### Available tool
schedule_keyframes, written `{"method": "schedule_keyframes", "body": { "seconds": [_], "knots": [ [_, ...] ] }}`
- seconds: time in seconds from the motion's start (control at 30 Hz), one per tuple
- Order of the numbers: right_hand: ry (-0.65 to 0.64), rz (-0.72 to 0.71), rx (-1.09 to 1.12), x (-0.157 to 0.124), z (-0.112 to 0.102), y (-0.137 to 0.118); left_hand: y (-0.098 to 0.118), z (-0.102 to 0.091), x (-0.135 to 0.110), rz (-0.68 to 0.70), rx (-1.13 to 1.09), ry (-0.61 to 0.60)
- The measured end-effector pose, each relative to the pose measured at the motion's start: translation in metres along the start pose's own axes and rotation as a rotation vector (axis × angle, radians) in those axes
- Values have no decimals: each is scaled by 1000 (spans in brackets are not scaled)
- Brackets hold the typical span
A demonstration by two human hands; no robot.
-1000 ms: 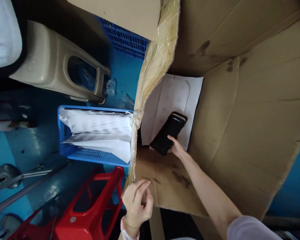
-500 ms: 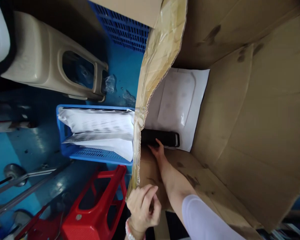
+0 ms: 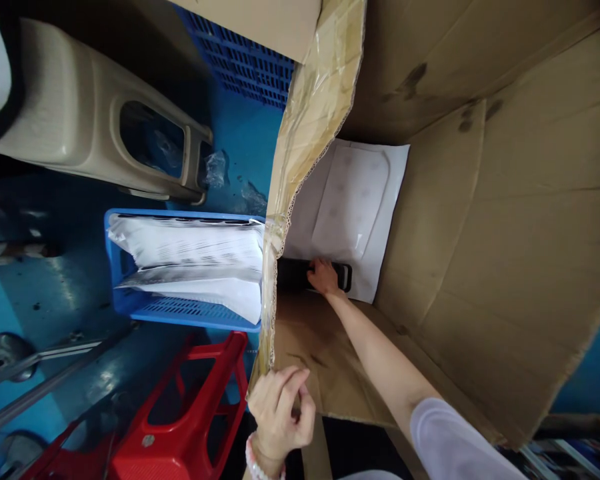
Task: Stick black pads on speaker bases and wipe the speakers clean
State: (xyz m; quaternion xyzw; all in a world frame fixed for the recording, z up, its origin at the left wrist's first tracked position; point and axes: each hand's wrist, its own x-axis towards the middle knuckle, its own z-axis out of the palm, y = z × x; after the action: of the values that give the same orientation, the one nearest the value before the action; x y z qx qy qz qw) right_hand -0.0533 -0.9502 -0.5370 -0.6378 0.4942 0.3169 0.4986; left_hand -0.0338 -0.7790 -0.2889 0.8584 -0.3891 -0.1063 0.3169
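Note:
Deep inside a large cardboard box (image 3: 445,220), my right hand (image 3: 324,277) has its fingers bent over a long black object (image 3: 341,278) with a loop-like end. Its other end is hidden behind the box's taped edge. Beneath it lies a white sheet or flat packet (image 3: 353,193) on the box floor. My left hand (image 3: 283,410), with a beaded bracelet at the wrist, is curled closed at the box's near corner. Its fingers appear hooked on the cardboard edge, though the contact is partly hidden.
Left of the box stands a blue basket (image 3: 160,317) filled with white paper sheets (image 3: 195,243). A red stool (image 3: 180,400) is below it and a beige stool (image 3: 90,127) above. A dark blue crate (image 3: 250,60) and plastic scraps (image 3: 216,168) are nearby.
My right hand has shifted from the near side of the black object to over its top. My left hand stays at the box corner. The whole view has slid slightly.

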Motion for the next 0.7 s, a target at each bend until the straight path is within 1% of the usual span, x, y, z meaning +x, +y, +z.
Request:
{"method": "schedule_keyframes", "body": {
  "seconds": [0.07, 0.13, 0.23, 0.3, 0.37, 0.5, 0.6, 0.7],
  "knots": [
    [2, -120, -175, 6, -8, -5, 0, 0, 1, 8, -10, 2],
    [-20, -187, -329, 10, -8, -8, 0, 0, 1, 11, -18, 6],
    [-73, -236, -511, 8, 0, -5, -1, 1, 1, 9, -16, 16],
    [-114, -256, -593, 4, 8, 1, -1, 2, 0, 7, -14, 20],
    [-137, -260, -650, 1, 16, 8, -1, 3, -1, 2, -18, 24],
    [-132, -250, -707, 1, 29, 20, -1, 4, -2, 1, -19, 46],
    [-128, -262, -709, 4, 33, 25, 0, 4, -2, 2, -16, 65],
    [-127, -297, -693, 2, 31, 28, 0, 5, -2, -2, -30, 69]
  ]
}}
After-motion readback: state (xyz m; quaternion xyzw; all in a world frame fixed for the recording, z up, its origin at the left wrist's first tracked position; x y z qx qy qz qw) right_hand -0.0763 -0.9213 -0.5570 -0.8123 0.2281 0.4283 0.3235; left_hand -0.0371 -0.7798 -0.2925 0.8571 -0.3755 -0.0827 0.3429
